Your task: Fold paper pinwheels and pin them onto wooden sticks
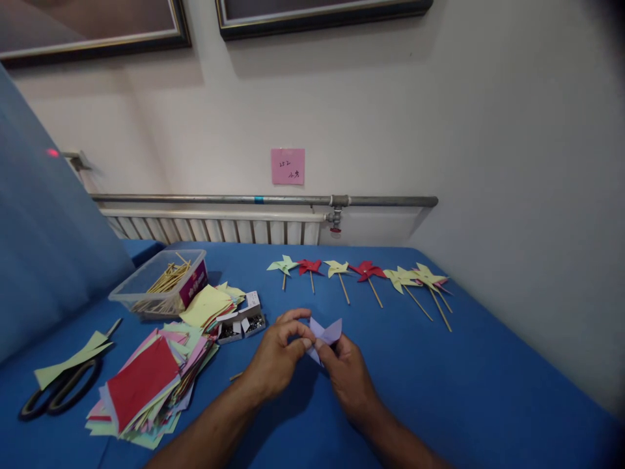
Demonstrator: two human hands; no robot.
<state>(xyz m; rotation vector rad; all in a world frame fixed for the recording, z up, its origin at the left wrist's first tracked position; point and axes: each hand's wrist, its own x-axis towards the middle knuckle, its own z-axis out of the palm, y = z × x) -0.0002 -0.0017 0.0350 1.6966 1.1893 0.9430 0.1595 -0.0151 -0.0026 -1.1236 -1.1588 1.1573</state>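
Note:
My left hand (278, 355) and my right hand (347, 374) meet over the blue table (439, 391), both pinching a small pale purple folded paper (326, 333) with pointed flaps sticking up. The fingers of both hands are closed on its lower part. Beyond my hands lies a row of finished paper pinwheels (364, 273) on thin wooden sticks, yellow-green and red ones alternating.
A fanned stack of coloured paper squares (156, 378) lies at the left, with small boxes of pins (241, 322) behind it. A clear tub of wooden sticks (163, 283) stands further back. Black scissors (61, 391) and a yellow paper strip (73, 358) lie at far left. A wall rises on the right.

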